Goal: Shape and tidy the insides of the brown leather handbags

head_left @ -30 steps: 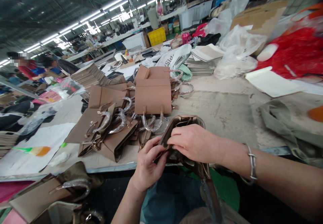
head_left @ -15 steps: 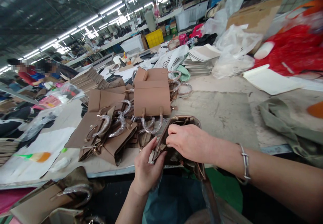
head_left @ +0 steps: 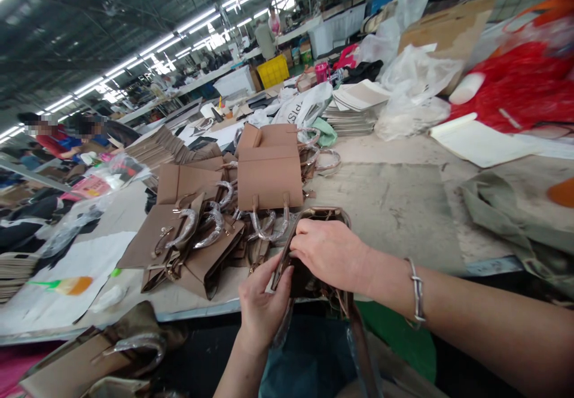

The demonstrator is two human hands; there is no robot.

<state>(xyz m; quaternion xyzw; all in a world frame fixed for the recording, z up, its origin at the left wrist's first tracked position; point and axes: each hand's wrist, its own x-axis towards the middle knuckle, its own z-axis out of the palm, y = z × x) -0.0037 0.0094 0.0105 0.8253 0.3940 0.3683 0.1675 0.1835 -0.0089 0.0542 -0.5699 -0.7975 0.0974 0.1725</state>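
Between my hands, at the table's front edge, is a brown handbag [head_left: 313, 213], its mouth facing up and its dark inside partly showing. My left hand [head_left: 264, 302] pinches the bag's left edge between thumb and fingers. Over the opening, my right hand [head_left: 329, 254] has its fingers curled on the rim of that same side; the fingertips are partly hidden. A strap or handle [head_left: 362, 350] hangs from the bag's right side below the table edge. Just beyond lies a pile of brown handbags [head_left: 270, 174] with plastic-wrapped handles [head_left: 215, 223].
More bags [head_left: 85, 356] sit low at the left. A glue brush [head_left: 67, 284] lies on white paper [head_left: 101, 260]. Stacked brown panels [head_left: 156, 147], plastic bags [head_left: 415, 81], a red bag [head_left: 515, 81] and olive cloth [head_left: 506, 219] surround the worktop. Co-workers [head_left: 49, 138] are far left.
My right hand has shifted slightly left and down along the rim of the handbag. My left hand keeps its grip, and the bag has moved very little.
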